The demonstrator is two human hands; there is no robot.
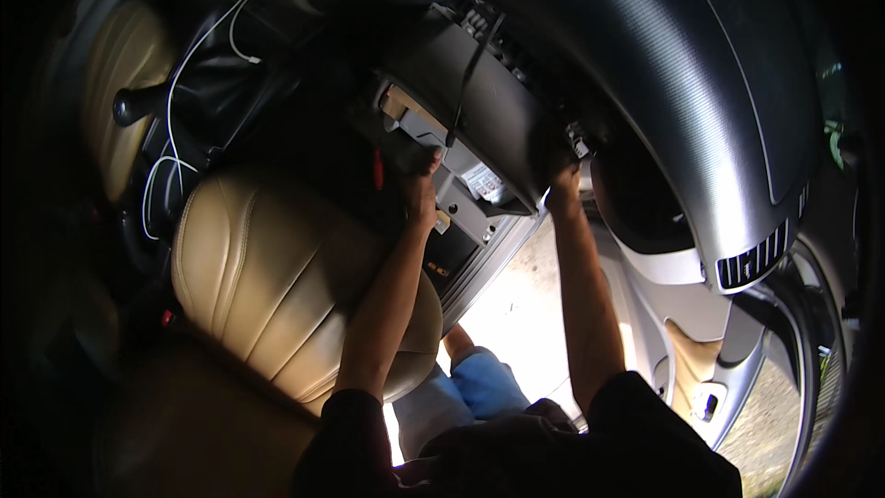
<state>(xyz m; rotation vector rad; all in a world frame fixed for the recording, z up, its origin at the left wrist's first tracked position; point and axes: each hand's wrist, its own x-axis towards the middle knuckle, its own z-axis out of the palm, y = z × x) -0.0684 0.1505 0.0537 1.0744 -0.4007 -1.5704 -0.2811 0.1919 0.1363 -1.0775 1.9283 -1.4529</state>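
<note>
A grey glove box [505, 120] hangs dropped out of the dashboard, tilted, with a black strap-like arm [475, 65] lying across it. My left hand [422, 192] grips its lower edge; the thumb shows on the near side and the other fingers are mostly hidden. Light grey inner panels and a white printed label [483, 183] show beside that hand. My right hand [560, 171] is at the right end of the glove box, reaching into the shadow under the dashboard. Its fingers are lost in the dark, so what they touch cannot be made out.
The dark dashboard [682, 83] curves overhead, with an air vent [753, 258] at its right end. A tan leather seat [277, 286] is at left, near a gear lever [138, 105] and white cable [172, 97]. The open door [696, 360] and bright sill [489, 267] lie right.
</note>
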